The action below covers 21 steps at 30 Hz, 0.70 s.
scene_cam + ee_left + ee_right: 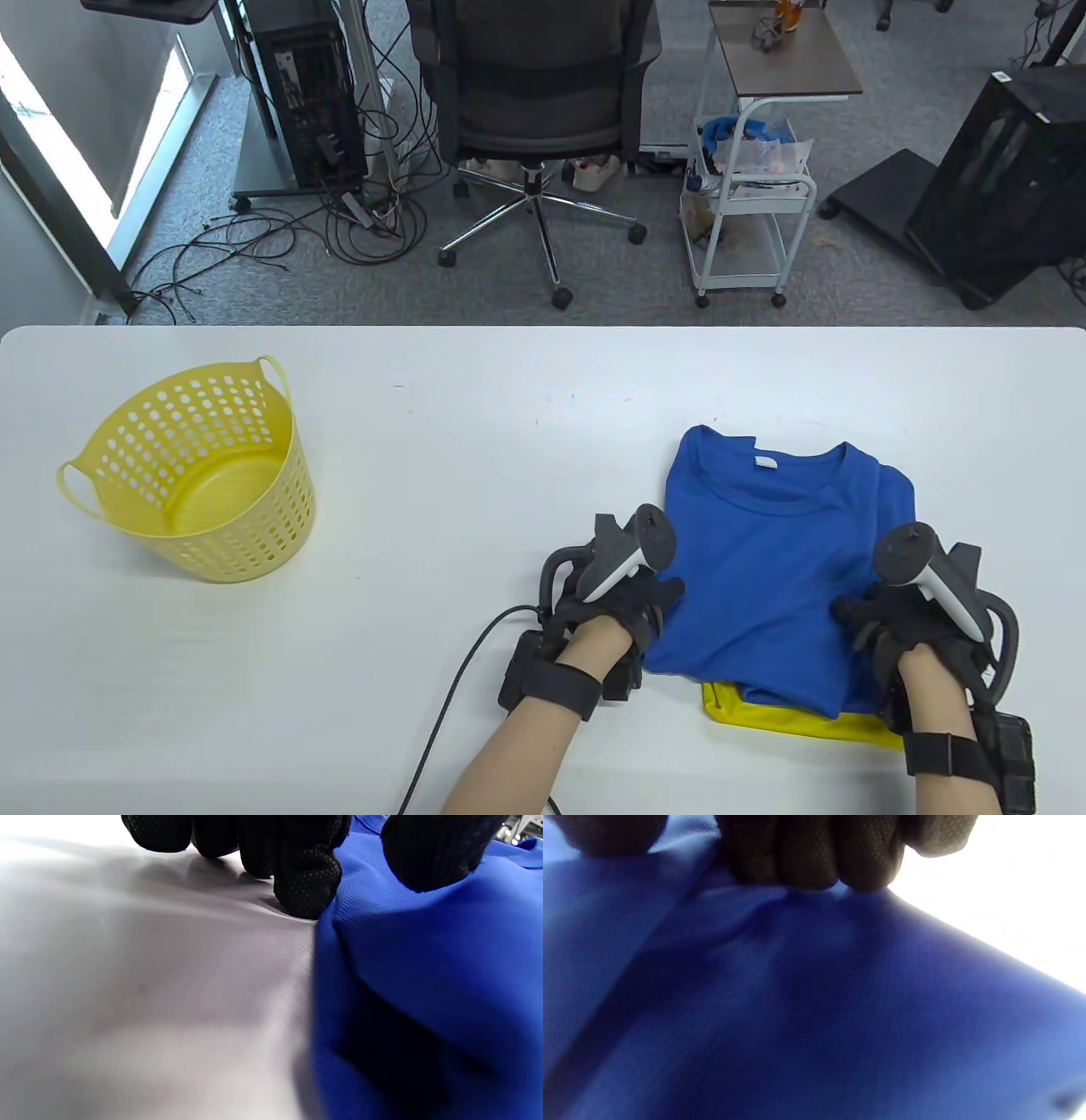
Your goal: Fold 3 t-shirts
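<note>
A blue t-shirt [768,560], sides folded in and collar facing away, lies at the table's front right on top of a yellow garment [797,723] whose edge shows below it. My left hand [649,598] pinches the shirt's left edge, thumb on top of the cloth and fingers [307,882] at the edge by the table. My right hand [865,615] grips the shirt's right side, fingers [814,861] curled into the blue fabric [814,1005]. Both hands sit near the shirt's lower half.
A yellow perforated basket [199,475] stands on the white table [475,424] at the left. A cable [458,679] trails from my left wrist toward the front edge. Beyond the table are an office chair [534,102] and a white cart [751,187].
</note>
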Tool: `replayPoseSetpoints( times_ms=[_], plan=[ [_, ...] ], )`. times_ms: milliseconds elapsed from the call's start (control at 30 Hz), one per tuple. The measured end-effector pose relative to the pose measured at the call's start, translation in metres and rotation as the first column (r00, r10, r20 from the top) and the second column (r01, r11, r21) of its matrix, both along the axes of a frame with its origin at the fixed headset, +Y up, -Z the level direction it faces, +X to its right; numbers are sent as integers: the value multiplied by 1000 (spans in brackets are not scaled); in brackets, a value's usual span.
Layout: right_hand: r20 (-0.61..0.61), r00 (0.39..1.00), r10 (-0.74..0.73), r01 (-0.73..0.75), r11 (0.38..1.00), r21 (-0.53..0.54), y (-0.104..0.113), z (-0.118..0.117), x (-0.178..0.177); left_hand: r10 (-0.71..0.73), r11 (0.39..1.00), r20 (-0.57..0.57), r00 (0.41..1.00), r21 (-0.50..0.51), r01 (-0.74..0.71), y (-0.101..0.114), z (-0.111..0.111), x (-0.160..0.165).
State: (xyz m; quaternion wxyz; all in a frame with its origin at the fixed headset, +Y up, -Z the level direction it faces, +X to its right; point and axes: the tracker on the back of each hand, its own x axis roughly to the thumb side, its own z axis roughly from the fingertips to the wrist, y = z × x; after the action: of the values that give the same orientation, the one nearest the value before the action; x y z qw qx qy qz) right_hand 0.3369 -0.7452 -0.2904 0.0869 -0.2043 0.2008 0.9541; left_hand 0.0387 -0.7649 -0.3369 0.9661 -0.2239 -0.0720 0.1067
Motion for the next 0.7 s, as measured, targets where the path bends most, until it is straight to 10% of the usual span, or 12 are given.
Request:
replayPoseSetpoints(
  times_ms=[700],
  plan=[
    [-16, 996, 89, -86, 990, 110, 45, 4, -1, 43, 997, 19, 999, 56, -44, 10, 21, 11]
  ],
)
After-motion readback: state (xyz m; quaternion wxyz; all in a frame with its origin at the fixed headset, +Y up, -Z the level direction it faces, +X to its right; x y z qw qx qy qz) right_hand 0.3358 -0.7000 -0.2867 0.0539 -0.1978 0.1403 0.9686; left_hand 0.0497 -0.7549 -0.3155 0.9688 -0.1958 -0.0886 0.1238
